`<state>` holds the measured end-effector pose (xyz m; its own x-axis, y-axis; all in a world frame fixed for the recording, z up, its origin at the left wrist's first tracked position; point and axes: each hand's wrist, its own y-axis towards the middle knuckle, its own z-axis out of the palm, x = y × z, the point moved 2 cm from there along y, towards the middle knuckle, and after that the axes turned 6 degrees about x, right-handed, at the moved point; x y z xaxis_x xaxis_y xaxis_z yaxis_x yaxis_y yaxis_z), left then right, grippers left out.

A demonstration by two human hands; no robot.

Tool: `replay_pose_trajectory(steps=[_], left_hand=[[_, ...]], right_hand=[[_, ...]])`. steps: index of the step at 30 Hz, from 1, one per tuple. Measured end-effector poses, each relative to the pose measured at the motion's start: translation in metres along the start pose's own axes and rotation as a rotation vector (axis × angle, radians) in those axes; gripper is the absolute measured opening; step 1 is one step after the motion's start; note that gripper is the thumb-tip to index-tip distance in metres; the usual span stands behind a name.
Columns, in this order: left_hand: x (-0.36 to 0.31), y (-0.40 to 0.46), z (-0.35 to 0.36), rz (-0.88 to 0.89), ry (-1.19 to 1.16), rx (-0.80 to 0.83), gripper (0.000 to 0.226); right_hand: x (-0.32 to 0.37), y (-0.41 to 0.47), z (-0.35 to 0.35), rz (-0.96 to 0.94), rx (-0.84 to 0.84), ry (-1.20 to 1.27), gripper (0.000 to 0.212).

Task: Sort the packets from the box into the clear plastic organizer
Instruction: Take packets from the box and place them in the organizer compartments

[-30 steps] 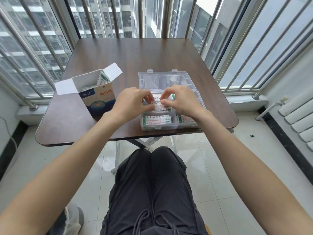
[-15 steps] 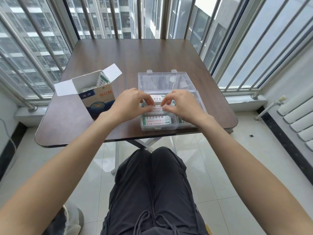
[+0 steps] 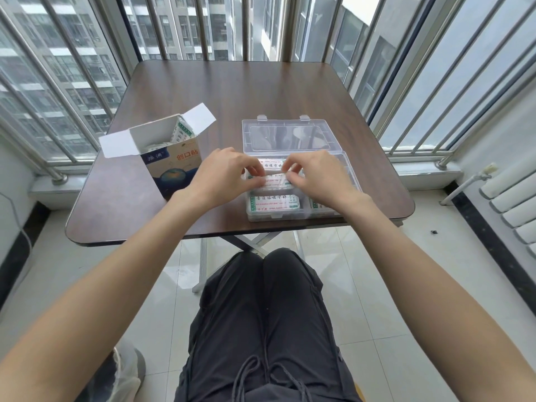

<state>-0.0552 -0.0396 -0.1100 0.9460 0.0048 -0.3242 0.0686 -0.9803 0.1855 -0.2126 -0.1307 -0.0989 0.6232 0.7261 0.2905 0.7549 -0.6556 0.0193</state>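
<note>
Head view only. Dark brown wooden table with rounded corners (image 3: 232, 91), window bars behind it.

Clear plastic organizer with hinged lid (image 3: 352, 181) sits near the table's near-right edge; the lid is folded back flat on the far side. White paper packets with green trim and printed text (image 3: 274, 202) lie flat in the near-left compartment, and more show in the compartment behind it and at the near right, partly hidden by the wrist.

Left hand (image 3: 223, 177) and right hand (image 3: 316, 177) are both over the organizer's middle-left compartment, palms down, fingers curled in towards each other. Fingertips of both are pinched on one white packet (image 3: 274, 181), one at each end, and it lies at or just above that compartment. Cannot tell if it is fully seated.

Open blue-and-white cardboard box with orange lettering (image 3: 174, 166) stands upright on the table just left of the left hand, flaps up. More packets stand inside it, one leaning against the far-right wall.

Person's lap in dark trousers (image 3: 261, 329) below the table edge.
</note>
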Motion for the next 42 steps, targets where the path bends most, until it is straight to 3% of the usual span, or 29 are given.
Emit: replay_pose_trajectory(steps=[9, 15, 19, 23, 26, 28, 29, 32, 35, 42], left_hand=[[0.002, -0.002, 0.004, -0.030, -0.027, 0.001, 0.019], [0.000, 0.000, 0.006, -0.035, 0.004, -0.024, 0.018], [-0.003, -0.002, 0.001, 0.007, 0.057, -0.052, 0.018], [-0.005, -0.016, -0.020, 0.075, 0.127, -0.193, 0.017], [0.010, -0.038, -0.050, 0.090, 0.132, -0.457, 0.014], [0.034, -0.054, -0.069, -0.007, 0.163, -0.547, 0.032], [0.048, -0.060, -0.075, -0.098, 0.194, -0.511, 0.048], [0.090, -0.074, -0.079, -0.409, 0.153, -0.253, 0.093], [0.104, -0.077, -0.071, -0.469, -0.106, -0.112, 0.099], [0.094, -0.090, -0.063, -0.242, -0.066, -0.480, 0.075]], right_hand=[[0.005, -0.001, -0.007, -0.015, 0.046, -0.114, 0.030], [0.004, 0.002, -0.007, -0.024, 0.069, -0.150, 0.017], [0.001, -0.002, -0.016, -0.032, 0.017, -0.111, 0.024], [0.013, 0.003, -0.034, -0.123, -0.124, 0.149, 0.027], [0.038, 0.018, -0.040, -0.228, -0.171, 0.265, 0.022], [0.062, 0.036, -0.041, -0.283, -0.188, 0.268, 0.022], [0.075, 0.045, -0.042, -0.315, -0.193, 0.254, 0.023], [0.116, 0.070, -0.039, -0.429, -0.125, 0.198, 0.020], [0.143, 0.083, -0.026, -0.490, -0.045, 0.105, 0.021], [0.143, 0.075, -0.014, -0.427, -0.134, -0.136, 0.024]])
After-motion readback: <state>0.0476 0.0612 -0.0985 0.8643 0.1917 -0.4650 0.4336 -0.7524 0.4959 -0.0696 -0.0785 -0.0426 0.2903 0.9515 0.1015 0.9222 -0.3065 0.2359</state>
